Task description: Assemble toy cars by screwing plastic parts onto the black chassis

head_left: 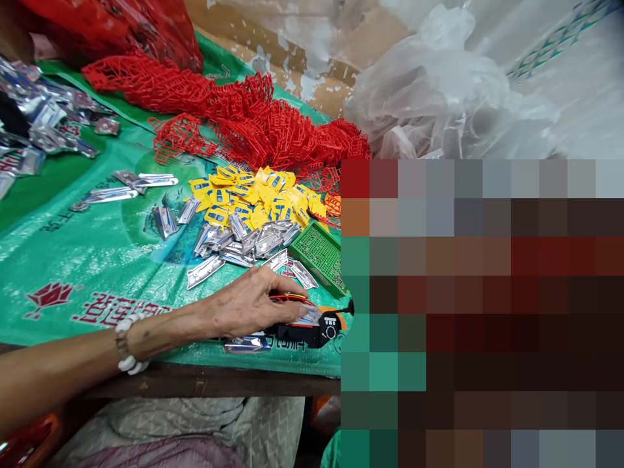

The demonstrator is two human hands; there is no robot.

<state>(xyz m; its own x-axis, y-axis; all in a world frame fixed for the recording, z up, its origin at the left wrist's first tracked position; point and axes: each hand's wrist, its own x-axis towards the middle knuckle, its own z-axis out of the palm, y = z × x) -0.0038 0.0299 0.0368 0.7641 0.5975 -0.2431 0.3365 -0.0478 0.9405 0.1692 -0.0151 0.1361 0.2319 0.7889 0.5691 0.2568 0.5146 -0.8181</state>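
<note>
My left hand (260,300) reaches in from the left, palm down, a beaded bracelet (130,344) on its wrist. Its thumb and fingers are closed on a shiny silver piece (311,316) set against a black plastic device (319,335) with red and orange parts. What this device is, I cannot make out. A silver part (247,343) lies just under the hand. Beyond the fingers lies a pile of silver plastic parts (244,242), beside a green basket (319,255) of tiny metal bits. My right hand does not show; blurred blocks cover the right side.
Yellow printed cards (258,195) are heaped behind the silver parts. Farther back lies a long mound of red plastic frames (273,133). More silver pieces (43,123) fill the far left. Clear plastic bags (439,84) stand at the back. The table's front edge (195,383) runs below my arm.
</note>
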